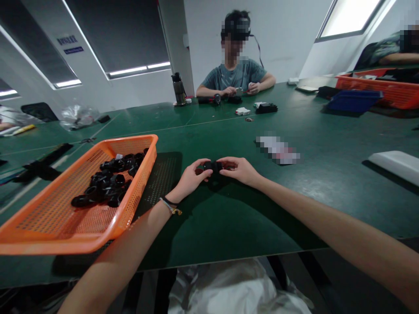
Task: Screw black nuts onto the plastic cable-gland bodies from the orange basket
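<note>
Between my two hands, just above the green table (209, 226), is a small black plastic part (213, 166); its exact kind is hard to make out. My left hand (193, 176) pinches its left end between thumb and fingers. On the opposite end, the fingertips of my right hand (240, 169) are closed round it. To the left stands an orange perforated basket (114, 231), and in it lie several shiny black tube-like plastic parts (104, 183). The fingers cover much of the held part.
Across the table sits a person (234, 74) handling small items. A dark bottle (178, 89) stands at the back. On the right are a blue tray (355, 101), an orange crate (376, 89) and a white object (397, 163). A blurred paper packet (278, 149) lies beyond my right hand.
</note>
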`<action>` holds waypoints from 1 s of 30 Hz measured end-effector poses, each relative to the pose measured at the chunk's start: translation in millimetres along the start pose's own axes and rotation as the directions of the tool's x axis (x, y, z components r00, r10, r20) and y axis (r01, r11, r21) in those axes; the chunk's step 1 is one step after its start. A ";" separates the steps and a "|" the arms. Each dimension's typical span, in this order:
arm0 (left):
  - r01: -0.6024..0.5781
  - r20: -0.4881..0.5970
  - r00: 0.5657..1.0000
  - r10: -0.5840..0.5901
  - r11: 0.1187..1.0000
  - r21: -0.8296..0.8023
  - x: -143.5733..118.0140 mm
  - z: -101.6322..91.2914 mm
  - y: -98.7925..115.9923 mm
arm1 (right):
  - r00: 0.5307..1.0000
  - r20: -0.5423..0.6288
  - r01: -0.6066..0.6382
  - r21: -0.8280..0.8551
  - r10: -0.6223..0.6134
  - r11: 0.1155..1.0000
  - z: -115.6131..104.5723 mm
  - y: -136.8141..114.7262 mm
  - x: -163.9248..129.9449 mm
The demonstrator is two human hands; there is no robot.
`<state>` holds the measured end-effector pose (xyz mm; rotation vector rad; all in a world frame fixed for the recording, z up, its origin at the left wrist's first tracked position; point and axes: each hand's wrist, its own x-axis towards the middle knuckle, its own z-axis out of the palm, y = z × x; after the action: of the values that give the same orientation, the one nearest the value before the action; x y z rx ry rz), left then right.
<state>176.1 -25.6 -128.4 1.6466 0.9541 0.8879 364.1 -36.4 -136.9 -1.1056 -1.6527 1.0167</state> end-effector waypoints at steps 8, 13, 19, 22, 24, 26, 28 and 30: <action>-0.019 -0.004 1.000 0.020 0.997 0.069 -1.0 0.1 0.6 | 0.999 -0.019 0.031 -0.066 -0.032 0.997 3.5 1.6 -4.3; -0.017 -0.020 1.000 0.019 0.997 0.079 -0.5 1.0 -0.5 | 0.999 -0.020 0.032 -0.100 -0.034 0.994 1.8 2.5 -3.8; -0.030 0.000 1.000 0.030 0.997 0.076 -1.5 0.5 -0.9 | 1.000 -0.025 -0.011 -0.003 0.011 1.000 1.1 3.5 -3.7; -0.051 -0.002 0.999 0.051 0.993 0.103 -3.2 -0.2 0.3 | 0.999 -0.052 -0.009 0.053 0.012 0.999 2.7 0.9 -6.3; -0.063 0.004 0.998 0.063 0.991 0.117 -4.0 -1.0 0.6 | 0.998 -0.058 0.001 0.052 0.002 0.999 3.0 -1.6 -8.3; -0.074 0.014 0.997 0.073 0.990 0.121 -4.4 -1.8 0.3 | 0.998 -0.059 0.005 0.037 -0.003 0.999 2.6 -3.8 -10.0; -0.078 0.018 0.997 0.076 0.990 0.120 -4.5 -2.4 -0.3 | 0.998 -0.059 -0.002 0.025 0.003 1.000 1.8 -4.8 -10.9; -0.076 0.018 0.997 0.075 0.990 0.117 -4.4 -2.6 -0.7 | 0.998 -0.053 -0.017 0.023 0.018 1.000 1.2 -4.5 -10.9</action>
<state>171.7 -28.4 -129.0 1.7972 0.9560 0.8845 364.3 -48.2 -135.5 -1.1249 -1.5877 1.0063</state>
